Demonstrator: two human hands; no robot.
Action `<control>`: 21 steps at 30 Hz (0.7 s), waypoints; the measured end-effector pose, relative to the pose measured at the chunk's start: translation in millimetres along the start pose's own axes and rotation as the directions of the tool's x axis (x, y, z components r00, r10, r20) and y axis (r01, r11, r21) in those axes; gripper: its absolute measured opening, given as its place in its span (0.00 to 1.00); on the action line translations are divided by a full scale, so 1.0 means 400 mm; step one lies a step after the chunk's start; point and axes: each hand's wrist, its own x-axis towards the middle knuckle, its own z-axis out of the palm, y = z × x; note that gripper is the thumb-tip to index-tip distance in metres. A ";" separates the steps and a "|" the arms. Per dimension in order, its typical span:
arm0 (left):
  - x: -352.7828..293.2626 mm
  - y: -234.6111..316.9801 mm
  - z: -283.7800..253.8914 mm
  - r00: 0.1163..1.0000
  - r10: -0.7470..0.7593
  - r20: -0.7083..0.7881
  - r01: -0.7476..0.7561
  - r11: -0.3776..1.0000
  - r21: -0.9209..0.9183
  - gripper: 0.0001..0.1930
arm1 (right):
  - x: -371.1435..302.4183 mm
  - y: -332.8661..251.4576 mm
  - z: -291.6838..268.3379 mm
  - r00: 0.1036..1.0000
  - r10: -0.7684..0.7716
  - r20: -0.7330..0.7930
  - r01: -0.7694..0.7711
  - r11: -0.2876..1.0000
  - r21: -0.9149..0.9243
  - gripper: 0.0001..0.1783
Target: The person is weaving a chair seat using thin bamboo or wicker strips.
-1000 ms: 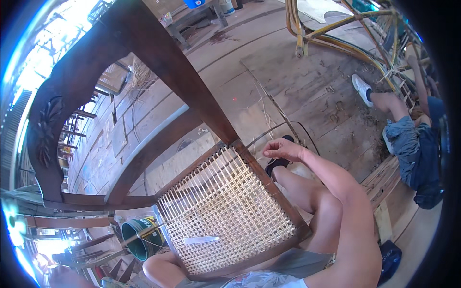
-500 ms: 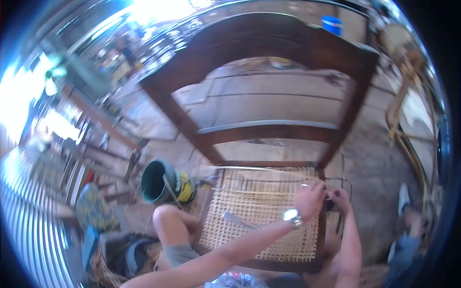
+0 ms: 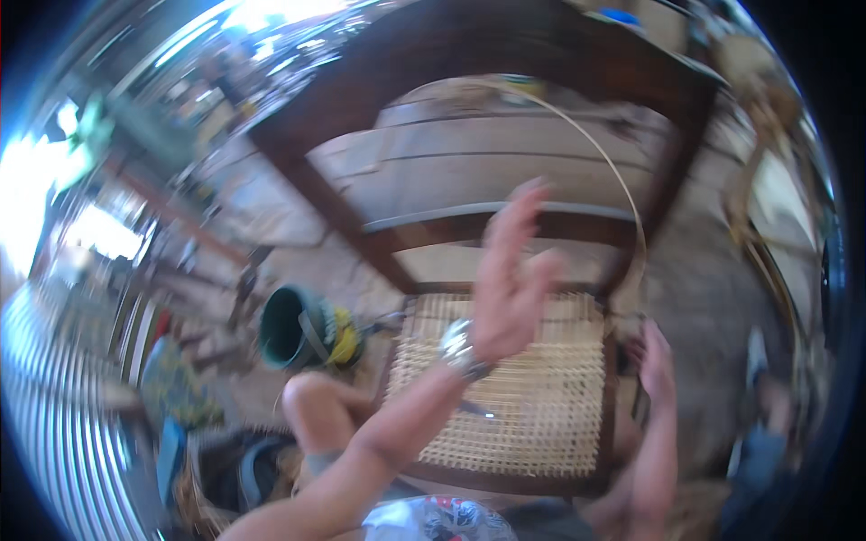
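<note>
Left grip [image 3: 516, 288], a bare hand above a silver-coloured metal watch [image 3: 462, 346], is raised over the seat, fingers stretched upward and thumb spread apart from them. Right grip [image 3: 654, 359] is just beside the seat's right edge, fingers partly bent (motion blur hides them, so I cannot tell whether they pinch anything). Between the person's legs lies the square seat of woven, straw-coloured cane [image 3: 550, 419], bearing a slim greyish object [image 3: 475, 410] too blurred to identify. One long, thin, pale strand [image 3: 606, 158] arcs across the chair back and down toward the right grip. Around the seat stands the dark brown wooden chair frame [image 3: 505, 41], its curved back at the far side. Left of it is a round green bucket [image 3: 287, 326] with yellow on its side; far right, another person's leg [image 3: 772, 406] shows.
</note>
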 end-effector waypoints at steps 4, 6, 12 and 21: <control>-0.274 -0.127 0.041 0.917 -0.349 0.193 0.258 0.888 0.382 0.32 | 0.043 0.069 0.040 0.927 0.131 0.350 -0.165 0.984 0.069 0.27; -0.328 -0.159 0.102 0.901 -0.322 0.292 0.172 0.881 0.440 0.32 | 0.003 0.067 0.107 0.926 0.015 0.378 -0.045 0.996 0.072 0.27; -0.317 -0.223 0.289 0.935 -0.198 0.294 0.047 0.892 0.449 0.22 | -0.040 0.075 0.065 0.907 0.089 0.411 -0.202 0.950 0.238 0.25; -0.262 -0.238 0.291 0.698 -0.710 0.091 0.670 0.693 0.268 0.11 | -0.048 0.067 0.087 0.893 0.198 0.405 -0.270 0.954 0.129 0.32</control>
